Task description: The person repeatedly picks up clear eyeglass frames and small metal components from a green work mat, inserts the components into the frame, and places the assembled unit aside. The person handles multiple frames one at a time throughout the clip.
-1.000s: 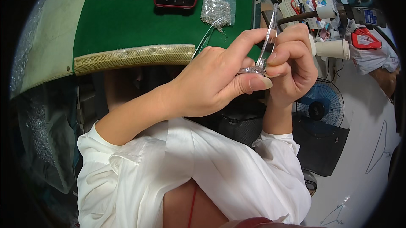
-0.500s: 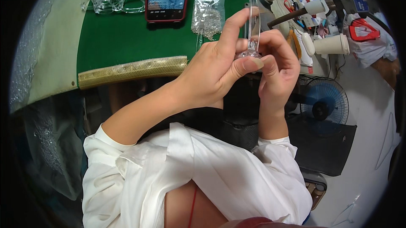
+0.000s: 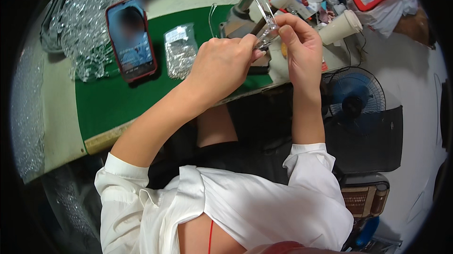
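Both my hands are raised over the near edge of the bench, around a clear plastic glasses frame (image 3: 270,36). One long transparent arm of it slants up and away to the left. My right hand (image 3: 304,49) grips the frame between thumb and fingers. My left hand (image 3: 222,67) is closed, back upward, its fingertips against the frame's lower left side; whether a small part is pinched there, I cannot make out. Left of the hands, a clear bag (image 3: 180,53) of small silvery pieces lies on the green mat (image 3: 99,108).
A phone (image 3: 131,41) in a red case stands on the mat beside a pile of clear frames (image 3: 92,18). A gold strip (image 3: 106,139) runs along the front edge. Right are a white cup (image 3: 343,25), cluttered tools and a fan (image 3: 356,98).
My view has swung, shifting the bench things leftward. My left hand has turned over from an open-fingered hold to a closed, back-up one. The frame now tilts left.
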A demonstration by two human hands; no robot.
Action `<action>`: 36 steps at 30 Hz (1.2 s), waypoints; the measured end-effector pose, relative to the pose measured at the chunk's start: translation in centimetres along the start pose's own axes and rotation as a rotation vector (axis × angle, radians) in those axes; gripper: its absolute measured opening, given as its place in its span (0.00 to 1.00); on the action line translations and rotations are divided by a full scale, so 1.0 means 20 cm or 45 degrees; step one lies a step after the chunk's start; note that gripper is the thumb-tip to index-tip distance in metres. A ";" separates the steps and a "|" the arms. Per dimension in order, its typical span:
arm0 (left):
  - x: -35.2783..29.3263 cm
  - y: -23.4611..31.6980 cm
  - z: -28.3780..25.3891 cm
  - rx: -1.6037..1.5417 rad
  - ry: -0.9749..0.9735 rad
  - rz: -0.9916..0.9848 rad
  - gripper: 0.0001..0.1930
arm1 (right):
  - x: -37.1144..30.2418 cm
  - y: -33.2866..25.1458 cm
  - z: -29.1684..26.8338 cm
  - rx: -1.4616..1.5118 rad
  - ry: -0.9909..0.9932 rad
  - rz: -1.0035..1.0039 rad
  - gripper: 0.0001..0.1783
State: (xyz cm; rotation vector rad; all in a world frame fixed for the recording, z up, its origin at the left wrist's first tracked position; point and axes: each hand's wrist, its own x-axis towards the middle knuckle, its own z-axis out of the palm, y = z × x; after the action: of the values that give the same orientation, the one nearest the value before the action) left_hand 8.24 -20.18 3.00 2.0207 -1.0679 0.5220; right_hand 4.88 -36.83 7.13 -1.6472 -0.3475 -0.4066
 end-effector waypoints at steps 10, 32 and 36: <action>0.25 0.01 0.16 0.088 0.009 -0.087 0.13 | 0.17 0.10 -0.17 0.021 0.309 -0.059 0.08; 0.32 0.00 0.26 0.000 0.181 -0.128 0.13 | 0.39 -0.43 -0.37 0.237 0.172 -0.994 0.13; 0.27 -0.03 0.23 -0.012 0.129 -0.161 0.12 | 0.58 -0.44 -0.37 -0.001 0.632 -0.906 0.16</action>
State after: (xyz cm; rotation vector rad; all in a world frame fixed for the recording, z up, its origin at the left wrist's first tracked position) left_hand 11.69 -26.35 3.42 2.0161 -0.8738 0.5462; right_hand 10.69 -43.29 20.88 -1.3230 -0.5471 -1.3183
